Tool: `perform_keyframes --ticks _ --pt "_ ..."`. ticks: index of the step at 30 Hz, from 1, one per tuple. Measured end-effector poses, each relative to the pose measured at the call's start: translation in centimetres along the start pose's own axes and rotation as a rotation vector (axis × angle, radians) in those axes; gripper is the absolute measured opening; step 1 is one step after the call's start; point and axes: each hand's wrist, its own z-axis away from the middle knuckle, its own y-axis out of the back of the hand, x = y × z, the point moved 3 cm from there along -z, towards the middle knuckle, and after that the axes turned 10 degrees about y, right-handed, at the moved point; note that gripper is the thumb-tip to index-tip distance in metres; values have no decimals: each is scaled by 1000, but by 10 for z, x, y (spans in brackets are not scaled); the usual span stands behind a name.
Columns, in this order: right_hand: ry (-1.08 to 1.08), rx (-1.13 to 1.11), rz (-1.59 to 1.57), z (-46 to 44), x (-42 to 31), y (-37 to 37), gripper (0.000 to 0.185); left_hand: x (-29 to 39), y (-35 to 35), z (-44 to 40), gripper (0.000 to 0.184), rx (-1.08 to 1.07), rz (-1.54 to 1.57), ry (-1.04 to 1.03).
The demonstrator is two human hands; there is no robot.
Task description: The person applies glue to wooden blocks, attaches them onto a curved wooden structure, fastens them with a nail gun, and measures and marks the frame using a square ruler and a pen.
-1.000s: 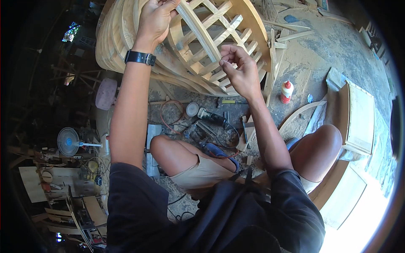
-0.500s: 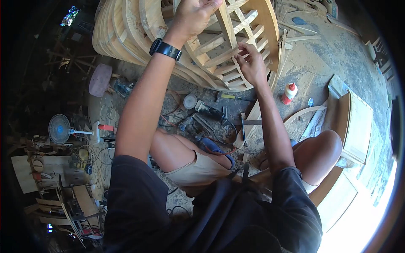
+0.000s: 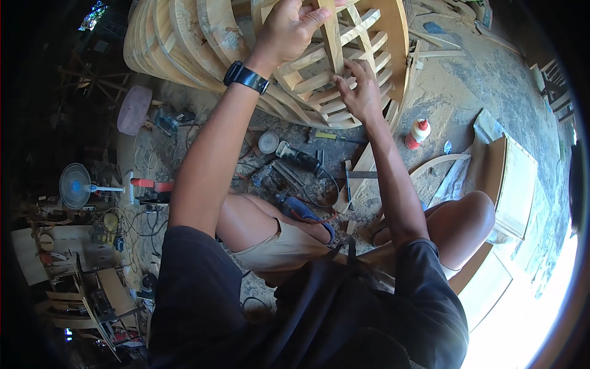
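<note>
A wooden boat-shaped frame with curved ribs and crossing slats fills the top of the head view. My left hand, with a dark watch on its wrist, is closed around the upper part of a pale wooden strip. The strip slants down across the slats. At its lower end, the thumb and forefinger of my right hand pinch the wood, close to the lattice. The strip's top end is out of view.
A red-and-white glue bottle stands on the dusty floor at the right, near a pale box-like piece. Between my legs and the frame lie a power tool, a hammer, cords and wood pieces. A fan stands at left.
My left hand has come lower in view along with the strip. My right thumb and forefinger, apart from the strip before, now meet at its lower end. The view has shifted slightly.
</note>
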Motion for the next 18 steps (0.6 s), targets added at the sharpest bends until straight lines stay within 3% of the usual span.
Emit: perform_keyframes --ticks 2,9,18 --pt "158 1 183 -3 4 -4 37 2 1 1 49 -14 16 -6" --pt "368 -109 443 -16 18 5 43 -15 4 -3 50 -42 160 -21" --pt "403 -275 225 -33 28 7 38 -19 -2 5 50 88 88 -100"
